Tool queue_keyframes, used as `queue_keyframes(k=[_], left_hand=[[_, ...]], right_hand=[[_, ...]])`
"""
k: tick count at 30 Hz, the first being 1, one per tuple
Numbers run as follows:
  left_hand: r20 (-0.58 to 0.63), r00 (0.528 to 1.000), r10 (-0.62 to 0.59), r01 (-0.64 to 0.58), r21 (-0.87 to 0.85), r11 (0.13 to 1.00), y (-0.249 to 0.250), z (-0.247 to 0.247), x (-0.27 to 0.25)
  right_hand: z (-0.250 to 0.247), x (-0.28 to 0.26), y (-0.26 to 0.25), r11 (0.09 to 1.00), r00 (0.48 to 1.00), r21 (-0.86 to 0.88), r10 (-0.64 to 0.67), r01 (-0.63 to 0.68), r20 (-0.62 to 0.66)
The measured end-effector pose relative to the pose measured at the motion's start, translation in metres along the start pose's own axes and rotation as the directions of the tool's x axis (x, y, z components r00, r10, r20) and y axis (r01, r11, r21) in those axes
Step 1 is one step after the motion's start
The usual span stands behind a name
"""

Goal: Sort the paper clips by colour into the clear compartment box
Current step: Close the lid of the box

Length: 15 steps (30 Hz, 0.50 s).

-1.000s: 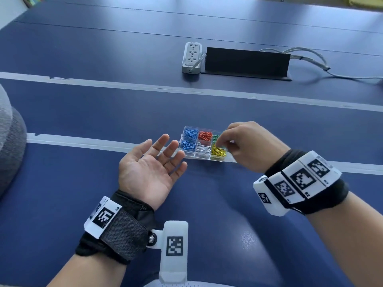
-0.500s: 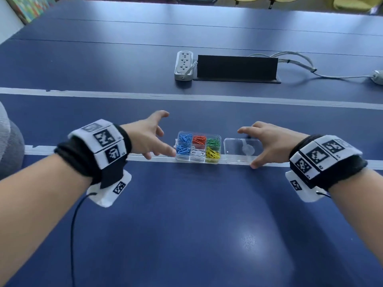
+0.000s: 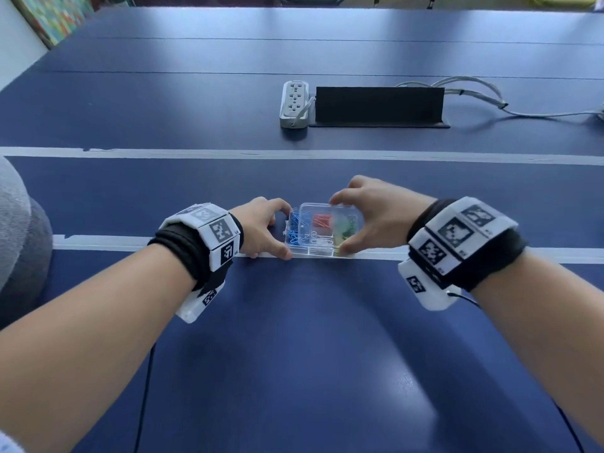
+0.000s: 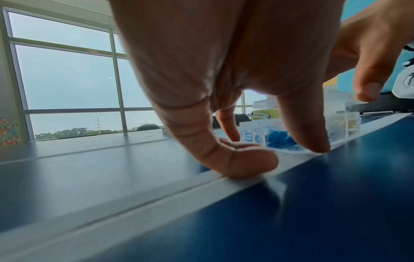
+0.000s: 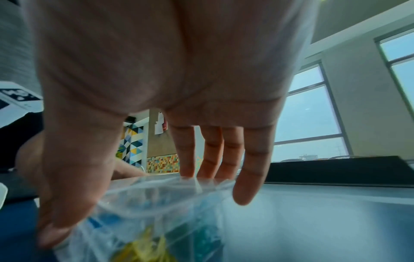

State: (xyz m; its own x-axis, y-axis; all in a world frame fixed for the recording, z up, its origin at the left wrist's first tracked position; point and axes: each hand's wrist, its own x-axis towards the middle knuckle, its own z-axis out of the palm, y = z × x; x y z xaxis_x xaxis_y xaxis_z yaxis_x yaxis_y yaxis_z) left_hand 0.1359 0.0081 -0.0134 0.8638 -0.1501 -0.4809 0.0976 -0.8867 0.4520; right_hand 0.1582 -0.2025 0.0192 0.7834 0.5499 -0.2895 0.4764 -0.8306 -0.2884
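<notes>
The clear compartment box [image 3: 313, 254] sits on a white tape line. It holds blue [image 3: 295, 221], red [image 3: 322, 220], green [image 3: 347, 225], yellow [image 3: 341, 240] and white paper clips [image 3: 322, 240], each colour in its own cell. My left hand [image 3: 283, 232] pinches the box's left end between thumb and fingers. My right hand [image 3: 340, 223] grips the clear lid [image 3: 322, 211] by its near and far edges and holds it tilted over the box's right part. In the right wrist view the lid [image 5: 156, 195] hangs just above the yellow clips [image 5: 143, 248]. The left wrist view shows the blue clips [image 4: 280, 140].
Farther back on the blue table stand a white power strip [image 3: 294, 104] and a black cable flap [image 3: 379, 106], with grey cables [image 3: 474, 93] running off to the right. A grey cushion [image 3: 19, 243] sits at the left edge.
A second ago my left palm lay face up. Since then it turned over and took the box's left end. My right hand lifted the lid from the table beside the box and carried it left over the compartments.
</notes>
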Motion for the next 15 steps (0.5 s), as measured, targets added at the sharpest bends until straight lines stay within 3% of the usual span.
queue_keyframes(k=[5,15], left_hand=[[-0.043,0.999,0.014,-0.012,0.027,1.000,-0.003,0.004,0.001],[-0.010,1.000,0.011,-0.011,0.036,0.999,-0.009,0.007,0.003]], right_hand=[[0.010,0.013,-0.016,0.999,0.999,-0.053,0.004,-0.002,0.033],[0.006,0.015,-0.016,0.996,0.997,-0.085,0.016,-0.010,0.069]])
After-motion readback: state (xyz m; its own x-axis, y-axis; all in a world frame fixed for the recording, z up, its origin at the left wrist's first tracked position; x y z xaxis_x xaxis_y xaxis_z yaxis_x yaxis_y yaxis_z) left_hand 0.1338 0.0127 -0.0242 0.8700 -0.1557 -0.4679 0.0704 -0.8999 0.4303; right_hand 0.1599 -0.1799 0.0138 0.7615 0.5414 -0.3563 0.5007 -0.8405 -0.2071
